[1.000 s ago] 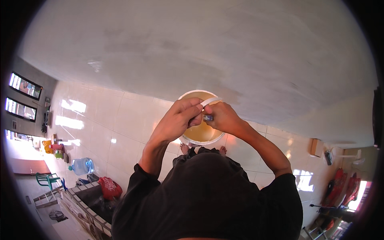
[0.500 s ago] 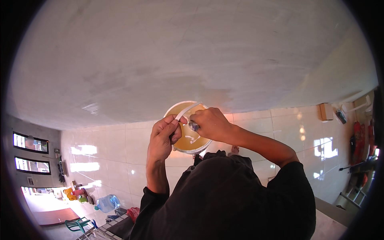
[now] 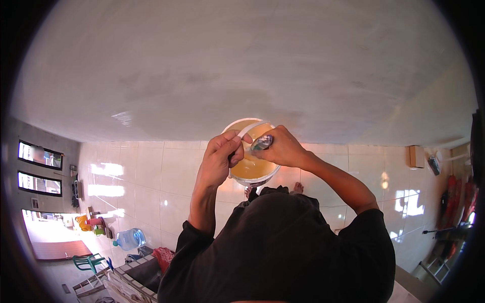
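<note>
A round white bucket (image 3: pixel 252 180) hangs in front of my body, close to the wall, its inside yellowish with pale patches. My left hand (image 3: pixel 221 155) is closed around the bucket's white strip handle (image 3: pixel 251 129), which arches over the opening. Over the right side of the rim, my right hand (image 3: pixel 284 148) is closed on a short grey tool with a speckled, shiny surface (image 3: pixel 262 142). Its lower end points into the bucket; the fingers hide much of it, and I cannot tell its exact kind.
A broad grey wall (image 3: pixel 242 60) with darker patches rises ahead. Pale glossy tiles (image 3: pixel 151 177) cover the floor. A blue water jug (image 3: pixel 130 239) and green chair (image 3: pixel 88 262) stand at left. A cardboard box (image 3: pixel 416 156) sits by the wall at right.
Both hands and the bucket have shifted right and farther up in the picture, and the view has moved slightly. The grey tool shows more above the right fingers.
</note>
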### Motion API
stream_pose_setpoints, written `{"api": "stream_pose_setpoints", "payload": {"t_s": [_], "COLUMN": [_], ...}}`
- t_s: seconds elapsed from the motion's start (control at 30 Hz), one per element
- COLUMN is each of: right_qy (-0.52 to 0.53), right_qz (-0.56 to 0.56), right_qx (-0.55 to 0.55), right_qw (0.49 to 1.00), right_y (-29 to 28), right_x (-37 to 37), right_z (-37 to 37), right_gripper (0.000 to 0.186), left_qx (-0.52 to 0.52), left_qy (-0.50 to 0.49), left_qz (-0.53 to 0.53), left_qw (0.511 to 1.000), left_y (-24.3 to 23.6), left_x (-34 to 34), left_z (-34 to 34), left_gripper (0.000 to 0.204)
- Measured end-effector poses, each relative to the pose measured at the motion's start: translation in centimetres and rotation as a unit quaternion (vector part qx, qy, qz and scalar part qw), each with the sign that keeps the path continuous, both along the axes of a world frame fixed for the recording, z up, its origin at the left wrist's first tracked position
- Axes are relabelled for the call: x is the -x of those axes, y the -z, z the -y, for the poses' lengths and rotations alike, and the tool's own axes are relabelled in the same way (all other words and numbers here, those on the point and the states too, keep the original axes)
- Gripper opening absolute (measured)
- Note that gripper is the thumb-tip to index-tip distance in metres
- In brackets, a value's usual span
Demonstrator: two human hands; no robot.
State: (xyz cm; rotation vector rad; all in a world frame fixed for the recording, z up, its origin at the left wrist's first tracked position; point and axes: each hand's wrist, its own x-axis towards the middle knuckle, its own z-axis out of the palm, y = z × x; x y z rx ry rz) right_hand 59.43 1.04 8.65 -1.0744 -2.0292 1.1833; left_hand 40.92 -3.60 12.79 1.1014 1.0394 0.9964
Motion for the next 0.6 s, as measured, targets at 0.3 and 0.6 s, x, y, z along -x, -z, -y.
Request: {"api": "stream_pose_setpoints", "payload": {"t_s": [0.3, 0.6], "right_qy": [-0.063, -0.072], "right_qz": [0.208, 0.209], "right_qx": [-0.104, -0.172], "right_qw": [0.971, 0.960], "right_y": [3.4, 7.0], "right_x": [1.8, 2.1], "right_z": [-1.8, -2.2], "right_gripper": [0.013, 0.015], "left_qx": [0.007, 0.012], "left_qy": [0.018, 0.023], "left_qz": [0.011, 0.014], "left_qw": [1.000, 1.000], "left_y": [-0.5, -0.8], "left_x": [-0.4, -0.8], "left_z": [-0.1, 0.3], "left_gripper": [0.026, 0.025]}}
